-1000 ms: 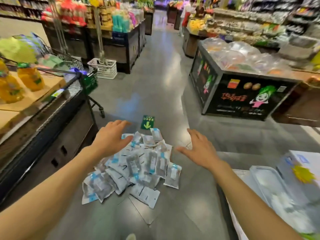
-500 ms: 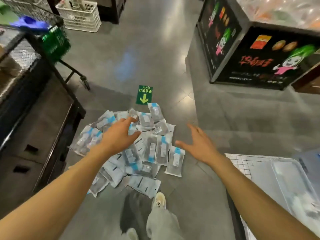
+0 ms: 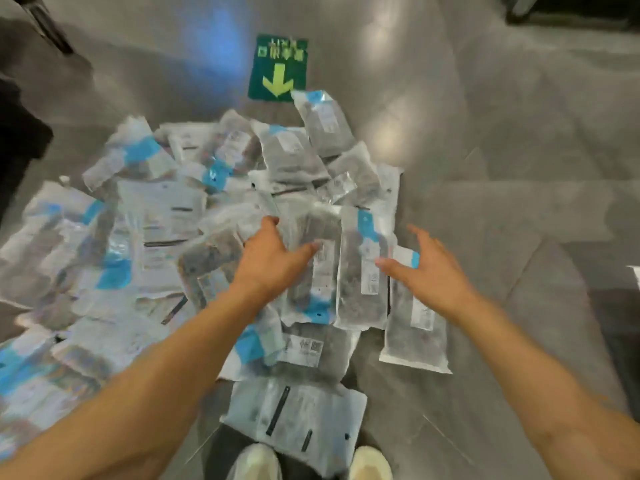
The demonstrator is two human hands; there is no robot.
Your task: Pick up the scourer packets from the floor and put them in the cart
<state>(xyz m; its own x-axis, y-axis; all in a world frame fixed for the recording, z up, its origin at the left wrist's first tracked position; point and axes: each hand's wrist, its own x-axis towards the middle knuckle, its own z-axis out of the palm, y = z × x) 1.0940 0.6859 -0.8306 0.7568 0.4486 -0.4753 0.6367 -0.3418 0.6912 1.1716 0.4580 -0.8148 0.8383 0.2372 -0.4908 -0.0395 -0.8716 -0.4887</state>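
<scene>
Grey floor (image 3: 450, 140) — clear, blue-banded scourer packets (image 3: 194, 209) heaped; left hand (image 3: 266, 261), right hand (image 3: 429, 268) spread, empty.

Bare forearms, no sleeves, pale cream shoes (image 3: 258, 462), dark trousers (image 3: 221, 448)

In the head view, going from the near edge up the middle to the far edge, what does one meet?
Shoes → flat white packet in front of them → left hand and right hand over the packet pile → topmost packet → green arrow floor sign.
</scene>
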